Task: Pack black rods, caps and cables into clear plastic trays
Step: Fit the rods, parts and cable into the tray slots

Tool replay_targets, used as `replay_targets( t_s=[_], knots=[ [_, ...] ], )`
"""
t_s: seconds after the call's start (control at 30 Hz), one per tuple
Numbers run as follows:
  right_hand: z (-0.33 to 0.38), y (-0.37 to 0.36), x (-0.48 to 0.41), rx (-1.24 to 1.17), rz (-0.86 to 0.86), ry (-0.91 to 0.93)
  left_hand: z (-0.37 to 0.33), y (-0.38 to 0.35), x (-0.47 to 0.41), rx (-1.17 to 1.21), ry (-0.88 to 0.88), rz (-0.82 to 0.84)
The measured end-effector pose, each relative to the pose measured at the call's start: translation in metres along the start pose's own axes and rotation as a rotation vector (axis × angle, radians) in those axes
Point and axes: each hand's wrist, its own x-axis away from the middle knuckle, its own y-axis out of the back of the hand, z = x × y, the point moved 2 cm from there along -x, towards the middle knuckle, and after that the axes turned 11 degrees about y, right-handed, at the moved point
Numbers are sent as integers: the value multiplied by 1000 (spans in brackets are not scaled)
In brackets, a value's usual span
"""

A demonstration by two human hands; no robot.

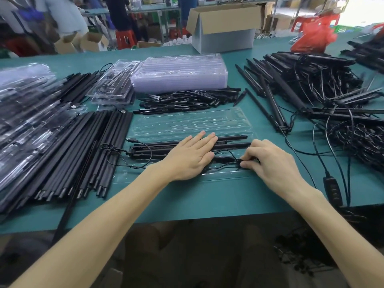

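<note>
On the left of the green worktop (207, 196), long matte black rods (83, 154) were laid in a tight row, hollow ends turned toward the near edge. In the centre, a clear plastic tray (187, 123) was spread open: its far half was left bare, while slim packed rods (232, 141) were seated lengthwise in its near half. A thin black cable (131, 140), ended by a USB plug, was looped off the tray's left end. The left hand (191, 156) was laid flat on the packed rods, fingers (205, 140) straight, nothing grasped. Behind the tray, short black caps (187, 100) were heaped. The cable was pinched over the tray's right end by the curled fingers (252, 151) of the right hand (274, 161).
</note>
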Motion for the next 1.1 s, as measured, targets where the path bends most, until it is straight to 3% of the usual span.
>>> replay_targets(
  t_s=[0.7,0.9,1.1],
  knots=[
    [-1,0,-1,13,7,2,3,0,-1,96,13,-29],
    [-2,-2,-1,8,5,5,20,13,9,499,-8,-121],
    [-4,-2,-2,6,1,13,75,17,25,284,136,-139]
  ],
)
